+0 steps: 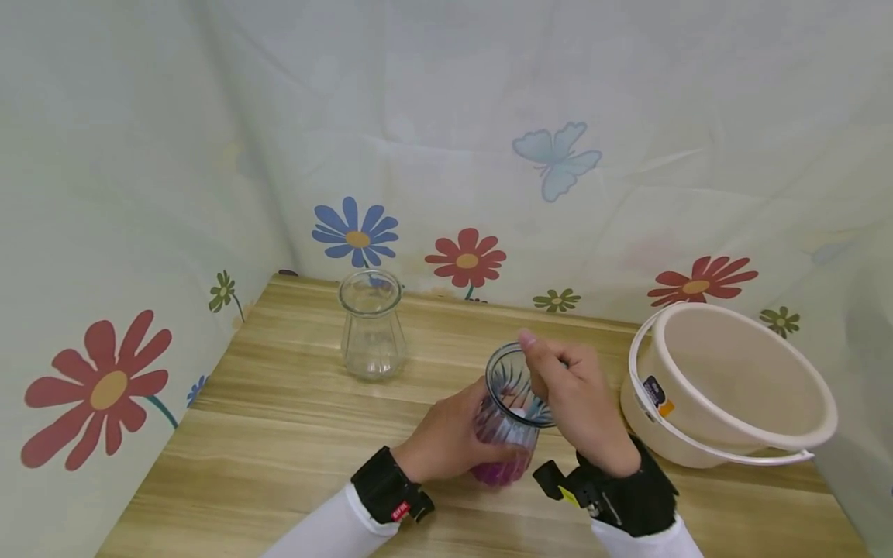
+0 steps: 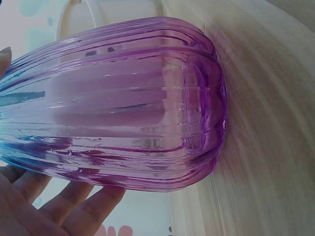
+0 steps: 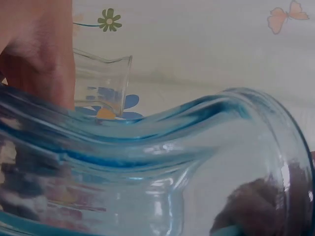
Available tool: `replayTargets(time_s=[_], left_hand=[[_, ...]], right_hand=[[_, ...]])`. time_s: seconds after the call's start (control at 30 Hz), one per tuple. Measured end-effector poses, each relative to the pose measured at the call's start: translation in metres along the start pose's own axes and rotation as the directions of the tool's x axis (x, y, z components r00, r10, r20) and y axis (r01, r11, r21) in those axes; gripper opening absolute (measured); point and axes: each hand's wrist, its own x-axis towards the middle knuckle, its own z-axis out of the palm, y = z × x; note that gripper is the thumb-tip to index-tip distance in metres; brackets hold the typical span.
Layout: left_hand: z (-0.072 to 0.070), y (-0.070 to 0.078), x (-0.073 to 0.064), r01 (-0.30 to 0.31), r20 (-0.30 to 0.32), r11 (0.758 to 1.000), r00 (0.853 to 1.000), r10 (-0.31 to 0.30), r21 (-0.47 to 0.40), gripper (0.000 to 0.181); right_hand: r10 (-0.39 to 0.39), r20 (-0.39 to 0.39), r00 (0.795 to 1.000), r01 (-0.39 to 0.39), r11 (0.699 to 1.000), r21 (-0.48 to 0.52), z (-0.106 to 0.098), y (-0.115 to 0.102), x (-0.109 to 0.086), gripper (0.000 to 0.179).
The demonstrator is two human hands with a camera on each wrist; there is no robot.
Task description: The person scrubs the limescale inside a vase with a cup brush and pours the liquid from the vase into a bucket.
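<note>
My left hand (image 1: 446,438) grips a ribbed glass vase (image 1: 498,471), blue at the mouth and purple toward the base. It stands close to upright, its base at the tabletop. Over the rim is my right hand (image 1: 579,395), thumb up and curled fingers reaching into the mouth. Through the purple glass in the left wrist view shows a pale block on a teal stick, looking like a sponge brush (image 2: 110,98). A bit of teal also appears by the right fingers, so they seem to hold its handle; the glass blurs their grip.
A clear glass vase (image 1: 373,349) stands upright at the back left of the wooden table (image 1: 279,434). To the right sits a cream bucket (image 1: 670,442), its handle lowered over the near side. Flower-printed cloth (image 1: 446,155) hangs behind and at both sides.
</note>
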Motion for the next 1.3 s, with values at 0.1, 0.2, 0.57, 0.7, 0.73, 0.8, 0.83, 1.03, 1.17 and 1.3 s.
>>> replayTargets(time_s=[0.1, 0.2, 0.57, 0.7, 0.73, 0.8, 0.83, 1.03, 1.17, 1.3], left_hand=[[0.000, 0.000, 0.000, 0.003, 0.002, 1.000, 1.000, -0.003, 0.002, 0.089], [0.000, 0.000, 0.000, 0.005, 0.004, 1.000, 1.000, -0.005, -0.004, 0.090], [0.003, -0.004, 0.001, -0.035, -0.006, 0.999, 0.999, 0.035, -0.003, 0.093], [0.003, -0.004, 0.001, -0.051, -0.018, 0.999, 0.999, 0.051, 0.006, 0.092], [0.003, -0.003, 0.000, -0.053, -0.018, 0.999, 0.998, 0.053, 0.006, 0.091], [0.002, -0.002, 0.000, -0.055, -0.017, 0.999, 0.998, 0.055, 0.003, 0.090], [0.001, -0.002, 0.000, -0.054, -0.016, 0.999, 0.998, 0.054, 0.001, 0.090], [-0.001, 0.000, 0.001, -0.049, -0.013, 0.999, 0.999, 0.049, 0.017, 0.090], [0.000, -0.001, 0.000, -0.033, -0.016, 0.999, 0.999, 0.034, 0.024, 0.089], [0.001, 0.000, 0.000, -0.019, -0.011, 1.000, 1.000, 0.020, 0.014, 0.089]], right_hand=[[-0.040, 0.001, 0.999, 0.040, 0.999, 0.037, -0.001, -0.002, 0.000, 0.057], [-0.103, 0.002, 0.995, 0.102, 0.991, 0.087, -0.002, -0.004, 0.002, 0.055], [-0.207, 0.049, 0.977, 0.198, 0.969, 0.148, -0.009, -0.028, 0.010, 0.054], [-0.225, 0.060, 0.973, 0.213, 0.964, 0.160, -0.011, -0.032, 0.011, 0.052], [-0.219, 0.065, 0.973, 0.207, 0.965, 0.163, -0.012, -0.033, 0.011, 0.052], [-0.195, 0.073, 0.978, 0.181, 0.970, 0.163, -0.013, -0.033, 0.010, 0.053], [-0.183, 0.077, 0.980, 0.169, 0.972, 0.164, -0.014, -0.033, 0.010, 0.053], [-0.140, 0.122, 0.983, 0.115, 0.974, 0.196, -0.016, -0.022, 0.009, 0.053], [-0.080, 0.147, 0.986, 0.053, 0.982, 0.179, -0.017, -0.012, 0.008, 0.055], [-0.029, 0.170, 0.985, 0.007, 0.991, 0.132, -0.017, -0.003, 0.007, 0.056]])
